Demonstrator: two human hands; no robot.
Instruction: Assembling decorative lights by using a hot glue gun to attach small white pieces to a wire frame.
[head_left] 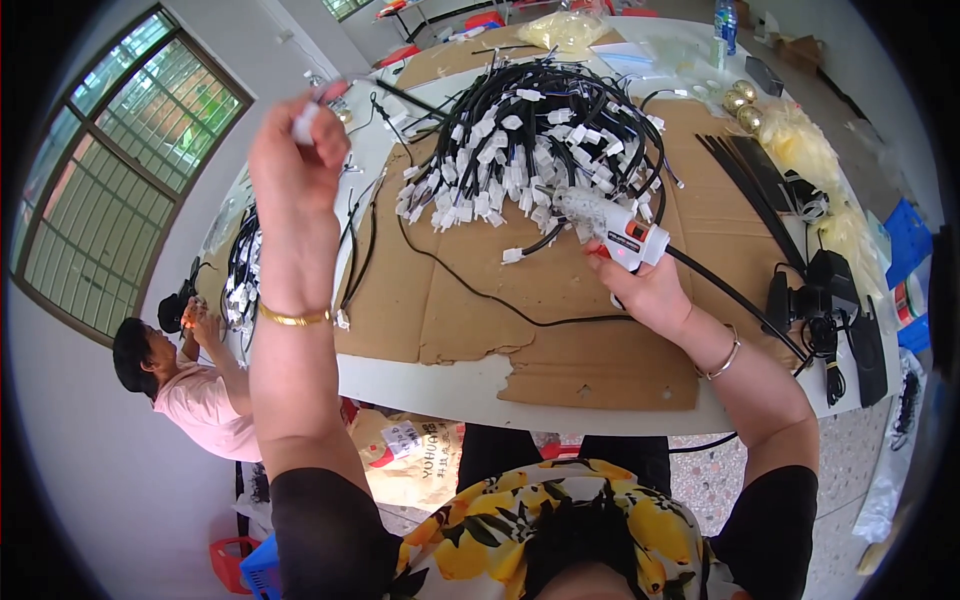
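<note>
My left hand [300, 165] is raised over the left side of the table, its fingers closed on a small white connector [305, 124]; motion blur hides the detail. A black cable [412, 100] runs from near these fingertips toward the heap, and I cannot tell whether it joins the connector. In my right hand [648, 292] is a white hot glue gun [622, 236], its nozzle pointing up-left at the near edge of the heap. That heap [545, 115] is made of many black cables with white plug ends. A loose cable with a white connector [513, 256] lies just left of the gun.
Brown cardboard [600, 375] covers much of the white table [440, 390]. The gun's black cord [740, 302] trails right toward black power adapters [825, 285]. Black strips [750, 190], yellowish plastic bags [800, 140] and gold balls [742, 98] lie right. A person in pink [205, 400] works at left.
</note>
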